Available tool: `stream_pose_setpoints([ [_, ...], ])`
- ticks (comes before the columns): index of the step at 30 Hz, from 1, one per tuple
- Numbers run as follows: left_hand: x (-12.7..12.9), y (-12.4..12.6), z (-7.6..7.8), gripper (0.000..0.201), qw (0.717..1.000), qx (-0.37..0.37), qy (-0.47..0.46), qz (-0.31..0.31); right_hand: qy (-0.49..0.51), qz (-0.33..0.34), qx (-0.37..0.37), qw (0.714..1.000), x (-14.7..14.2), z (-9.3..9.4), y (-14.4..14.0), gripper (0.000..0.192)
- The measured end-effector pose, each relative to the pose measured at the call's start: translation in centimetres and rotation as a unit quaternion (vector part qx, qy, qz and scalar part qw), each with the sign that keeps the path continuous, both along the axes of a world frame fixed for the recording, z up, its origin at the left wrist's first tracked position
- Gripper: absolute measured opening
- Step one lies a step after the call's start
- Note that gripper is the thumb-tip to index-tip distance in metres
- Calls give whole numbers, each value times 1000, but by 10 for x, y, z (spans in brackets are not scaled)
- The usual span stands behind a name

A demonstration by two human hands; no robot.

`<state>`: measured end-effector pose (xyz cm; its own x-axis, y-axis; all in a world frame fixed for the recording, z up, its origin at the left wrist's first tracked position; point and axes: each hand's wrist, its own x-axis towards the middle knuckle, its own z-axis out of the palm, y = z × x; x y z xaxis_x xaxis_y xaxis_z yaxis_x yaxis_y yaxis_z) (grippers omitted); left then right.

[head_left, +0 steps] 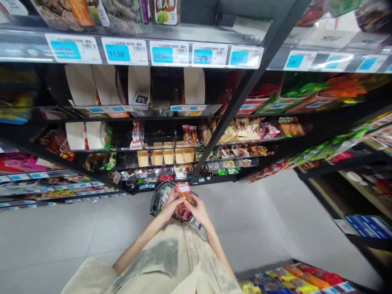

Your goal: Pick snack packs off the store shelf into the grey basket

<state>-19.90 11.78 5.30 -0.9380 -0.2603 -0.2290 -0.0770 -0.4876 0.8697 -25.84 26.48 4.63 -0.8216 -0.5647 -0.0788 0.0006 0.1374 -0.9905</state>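
Big shelves (128, 53) full of snacks fill the wall in front. Blue price tags (117, 52) run along their edges. More shelves (352, 134) stand on the right, and the two sets meet in a corner. The gray floor (55, 232) lies below.

Some white boxes (92, 83) and small brown boxes (168, 155) sit on the shelves, straight ahead of the hands. A row of bright packets (294, 277) lies low on the right, near the person's side.

A dark basket (159, 198) sits just under the hands, with packets inside it. It is between the person and the bottom shelf.

The left hand (172, 203) and the right hand (197, 210) are close together over the basket. Both hold a small red and orange snack packet (183, 202). The grip of each hand is closed on the packet, one on each side.
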Motion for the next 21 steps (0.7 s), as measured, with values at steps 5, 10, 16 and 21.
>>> stream_pose_setpoints([
  [5, -6, -1, 8, 60, 997, -59, 26, 35, -7, 30, -3, 1000, 7, -5, -5, 45],
  [10, -18, -13, 17, 49, 993, -58, 5, 105, -10, 37, 7, 999, 8, -6, -5, 45],
  [16, -19, -24, 22, 47, 991, 43, -58, 109, -38, 34, 11, 999, 11, -7, -4, 44],
  [21, -13, -25, 4, 47, 976, 135, -106, 131, -40, 17, 5, 999, 14, -26, -3, 45],
])
